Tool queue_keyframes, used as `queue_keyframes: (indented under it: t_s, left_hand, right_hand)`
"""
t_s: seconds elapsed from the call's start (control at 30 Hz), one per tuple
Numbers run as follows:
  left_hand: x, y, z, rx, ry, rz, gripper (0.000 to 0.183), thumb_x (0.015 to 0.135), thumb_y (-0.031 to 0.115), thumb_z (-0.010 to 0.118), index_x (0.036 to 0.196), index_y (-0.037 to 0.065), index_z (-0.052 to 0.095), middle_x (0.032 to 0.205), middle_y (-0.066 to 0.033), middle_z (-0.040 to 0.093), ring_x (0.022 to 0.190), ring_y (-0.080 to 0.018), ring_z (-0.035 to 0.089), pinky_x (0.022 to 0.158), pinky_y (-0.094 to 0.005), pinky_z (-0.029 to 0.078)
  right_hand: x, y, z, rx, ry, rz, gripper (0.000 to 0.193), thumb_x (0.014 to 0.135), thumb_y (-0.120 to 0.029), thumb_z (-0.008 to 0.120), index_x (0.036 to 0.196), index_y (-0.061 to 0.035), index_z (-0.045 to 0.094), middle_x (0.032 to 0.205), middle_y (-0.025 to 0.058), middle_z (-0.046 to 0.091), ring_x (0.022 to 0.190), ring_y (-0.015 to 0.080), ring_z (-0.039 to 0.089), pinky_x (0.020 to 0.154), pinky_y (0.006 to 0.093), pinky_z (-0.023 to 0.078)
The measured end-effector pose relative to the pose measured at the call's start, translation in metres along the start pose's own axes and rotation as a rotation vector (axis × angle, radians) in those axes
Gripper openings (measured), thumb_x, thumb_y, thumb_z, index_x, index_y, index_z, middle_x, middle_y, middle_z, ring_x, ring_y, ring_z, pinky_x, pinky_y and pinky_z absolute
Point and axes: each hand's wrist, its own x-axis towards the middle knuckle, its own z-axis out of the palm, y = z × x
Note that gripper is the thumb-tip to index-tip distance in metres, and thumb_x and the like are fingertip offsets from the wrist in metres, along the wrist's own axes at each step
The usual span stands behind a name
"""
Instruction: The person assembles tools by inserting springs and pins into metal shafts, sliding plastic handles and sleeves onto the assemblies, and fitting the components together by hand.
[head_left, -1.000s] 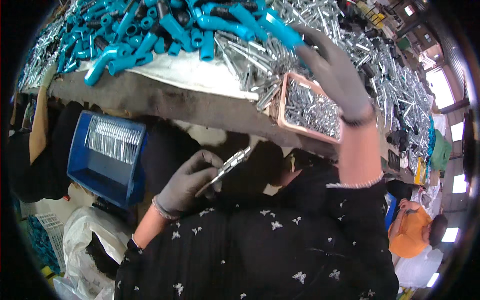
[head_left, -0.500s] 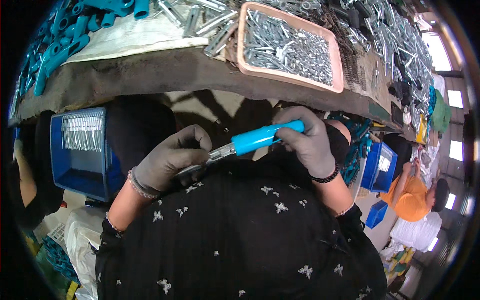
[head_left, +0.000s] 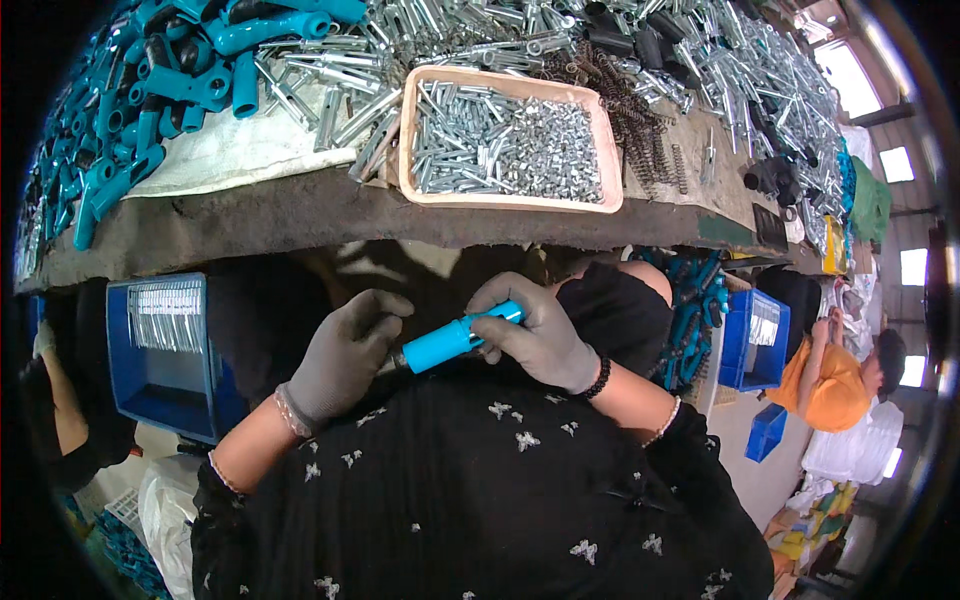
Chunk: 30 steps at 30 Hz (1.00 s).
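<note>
We are working before the bench [head_left: 290,215], our right hand [head_left: 547,342] pinching the narrower end of a blue sleeve [head_left: 438,346], our left hand [head_left: 342,356] curling beside the wide end, its grasp we cannot tell. We are judging the sleeve light, stiff and slick, best gripped round its barrel; its long axis is slanting, wide end pointing lower left.

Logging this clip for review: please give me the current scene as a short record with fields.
Right hand: gripping a blue sleeve
Left hand: at the sleeve's other end; grip unclear
Bench: pink tray of small metal parts
Right of tray: brown coil springs
Left of tray: teal parts
Below, left: blue bin
</note>
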Motion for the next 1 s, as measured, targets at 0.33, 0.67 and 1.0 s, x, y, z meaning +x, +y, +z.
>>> queue_keyframes:
  t_s: [0.33, 0.67, 1.0]
  left_hand:
    - [-0.001, -0.013, 0.001, -0.260, -0.235, 0.210, 0.048, 0.101, 0.038, 0.060, 0.135, 0.005, 0.057, 0.094, -0.0001, 0.061, 0.082, -0.0086, 0.055, 0.074, -0.0261, 0.048]
    - [-0.009, 0.007, -0.009, -0.643, -0.228, -0.159, 0.064, 0.095, 0.039, 0.065, 0.145, 0.003, 0.047, 0.088, -0.0038, 0.061, 0.072, -0.0092, 0.055, 0.063, -0.0239, 0.044]
    - [-0.017, 0.000, -0.011, -0.780, -0.193, -0.172, 0.061, 0.096, 0.034, 0.064, 0.144, 0.002, 0.046, 0.080, -0.0022, 0.058, 0.062, -0.0084, 0.050, 0.053, -0.0214, 0.038]
  right_hand:
    - [0.009, -0.001, 0.013, -0.072, -0.062, -0.116, 0.014, 0.093, -0.004, 0.067, 0.104, -0.0015, 0.058, 0.100, 0.0104, 0.060, 0.081, 0.0158, 0.065, 0.068, 0.0288, 0.053]
    - [0.071, -0.099, -0.002, -1.148, 0.545, -0.876, 0.013, 0.084, -0.013, 0.072, 0.095, -0.0067, 0.070, 0.095, 0.0127, 0.068, 0.094, 0.0346, 0.063, 0.085, 0.0442, 0.049]
    - [0.069, -0.108, 0.001, -0.836, 0.429, -0.668, 0.015, 0.085, -0.017, 0.070, 0.091, -0.0027, 0.071, 0.090, 0.0155, 0.070, 0.085, 0.0328, 0.067, 0.076, 0.0401, 0.052]
